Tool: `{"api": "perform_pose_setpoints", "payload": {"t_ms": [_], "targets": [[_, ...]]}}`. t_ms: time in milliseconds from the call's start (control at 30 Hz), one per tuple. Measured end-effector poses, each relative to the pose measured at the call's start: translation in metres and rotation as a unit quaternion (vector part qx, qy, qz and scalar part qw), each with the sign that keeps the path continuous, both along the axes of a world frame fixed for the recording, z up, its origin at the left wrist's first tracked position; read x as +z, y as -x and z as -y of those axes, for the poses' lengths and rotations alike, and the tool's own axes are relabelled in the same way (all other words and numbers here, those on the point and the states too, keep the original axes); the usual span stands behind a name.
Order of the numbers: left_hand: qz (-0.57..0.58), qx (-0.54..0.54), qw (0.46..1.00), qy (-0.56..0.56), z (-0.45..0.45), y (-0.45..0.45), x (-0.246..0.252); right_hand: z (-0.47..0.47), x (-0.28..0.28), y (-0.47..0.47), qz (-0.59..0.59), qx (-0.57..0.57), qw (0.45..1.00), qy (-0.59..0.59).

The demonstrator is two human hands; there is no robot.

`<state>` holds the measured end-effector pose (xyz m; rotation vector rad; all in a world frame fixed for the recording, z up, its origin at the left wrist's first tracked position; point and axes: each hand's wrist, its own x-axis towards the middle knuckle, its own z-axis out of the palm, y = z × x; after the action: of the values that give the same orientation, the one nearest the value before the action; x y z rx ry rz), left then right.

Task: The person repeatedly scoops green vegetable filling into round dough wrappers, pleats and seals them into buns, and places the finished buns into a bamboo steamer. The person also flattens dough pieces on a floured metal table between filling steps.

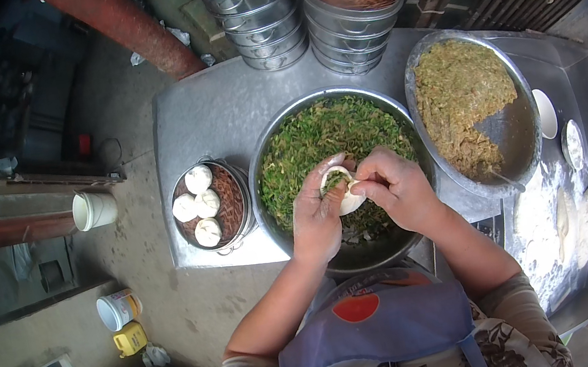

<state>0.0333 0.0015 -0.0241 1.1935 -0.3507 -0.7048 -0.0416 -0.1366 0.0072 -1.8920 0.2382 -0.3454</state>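
My left hand (321, 208) cups a round of white dough (352, 203) with green filling showing in its open top, the left thumb resting on the filling. With thumb and finger, my right hand (395, 185) pinches the dough's rim. Both hands are over a large metal bowl of chopped green vegetable filling (331, 126). To the left, a round metal steamer tray (232, 193) with a brown woven liner holds several white filled buns (207, 233). On the right, an oval metal basin (533, 140) contains a paler minced mixture (458, 88) and a utensil handle.
Stacked metal steamers (272, 43) and a second stack (350, 30) stand at the table's back. At right are a white bowl (546, 113), a small floury dish (573, 145) and dough strips (564, 215) on a floured surface. A white bucket (95, 209) is on the floor at left.
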Motion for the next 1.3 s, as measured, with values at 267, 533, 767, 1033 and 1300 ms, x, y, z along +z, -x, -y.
{"api": "perform_pose_setpoints", "payload": {"t_ms": [267, 533, 767, 1033, 1300], "targets": [[-0.185, -0.044, 0.978, 0.08, -0.004, -0.01, 0.017, 0.005, -0.01, 0.0, -0.001, 0.0, 0.999, 0.04], [-0.159, -0.014, 0.987, 0.022, -0.004, -0.01, 0.015, 0.0, -0.012, -0.006, -0.001, -0.007, 0.991, -0.136], [0.005, -0.076, 0.994, -0.076, -0.004, -0.014, 0.005, 0.007, -0.009, -0.003, -0.072, 0.042, 0.992, -0.092], [-0.224, -0.044, 0.97, 0.082, -0.008, -0.015, 0.013, 0.01, -0.009, -0.001, -0.083, 0.007, 0.987, -0.138], [-0.152, -0.022, 0.986, 0.065, 0.0, -0.004, -0.006, 0.001, -0.014, -0.001, 0.025, 0.026, 0.989, 0.143]]}}
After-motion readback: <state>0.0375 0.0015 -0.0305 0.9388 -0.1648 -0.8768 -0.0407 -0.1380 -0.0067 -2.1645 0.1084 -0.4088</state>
